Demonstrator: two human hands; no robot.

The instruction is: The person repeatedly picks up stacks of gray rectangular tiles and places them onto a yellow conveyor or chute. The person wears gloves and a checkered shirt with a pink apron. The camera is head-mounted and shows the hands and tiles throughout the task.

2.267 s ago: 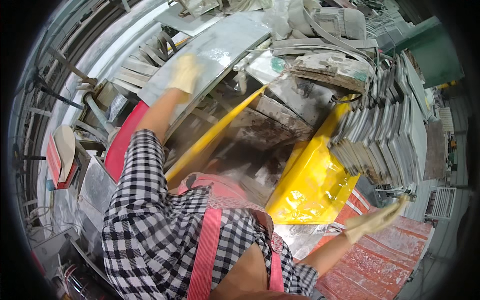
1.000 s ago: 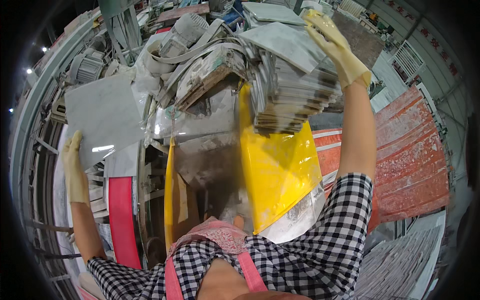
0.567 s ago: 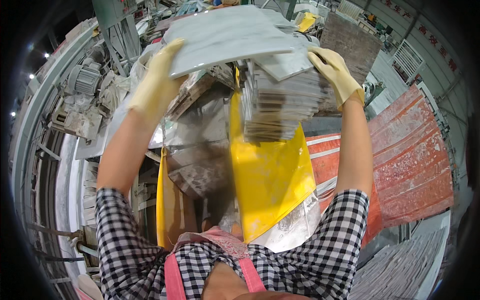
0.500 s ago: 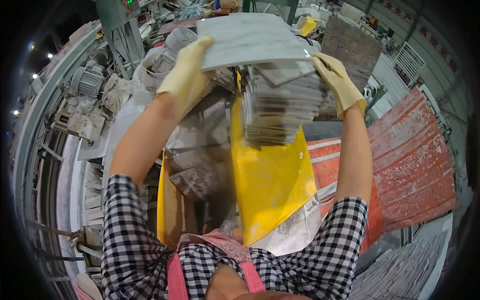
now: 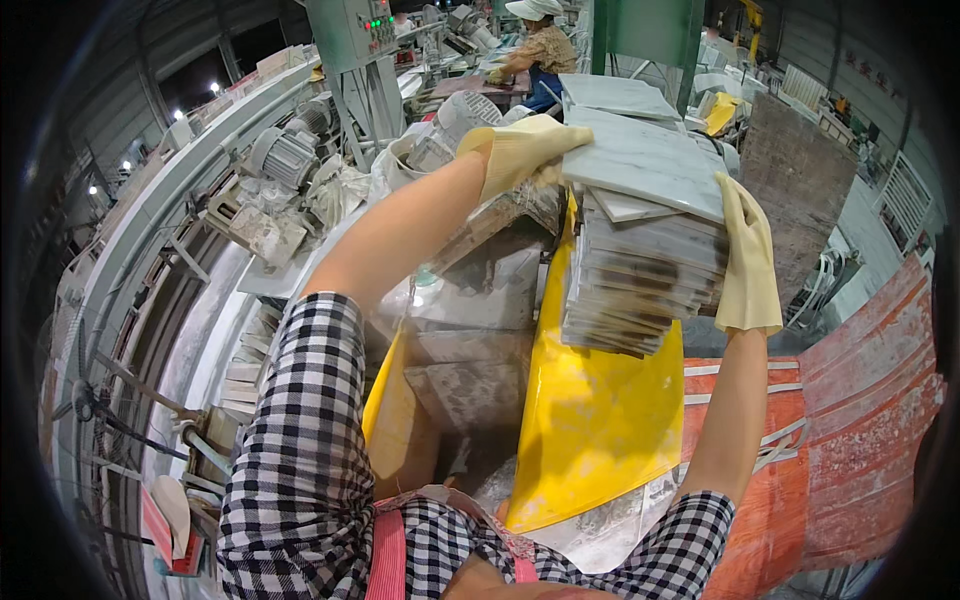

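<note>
While pinching the marble slab (image 5: 645,165) by its left edge with the gloved left hand (image 5: 530,148), bracing the right hand (image 5: 748,250), straight and unspread, against its right edge; cannot tell whether pinching too. Set over the tile stack (image 5: 630,290), with the long axis running left to right, slanting nearer at the right end. Below, a yellow sheet (image 5: 605,430); rightward, a red tarp (image 5: 865,385); farther off, a grey motor (image 5: 283,155), a green control box (image 5: 350,35) and a co-worker (image 5: 545,52).
</note>
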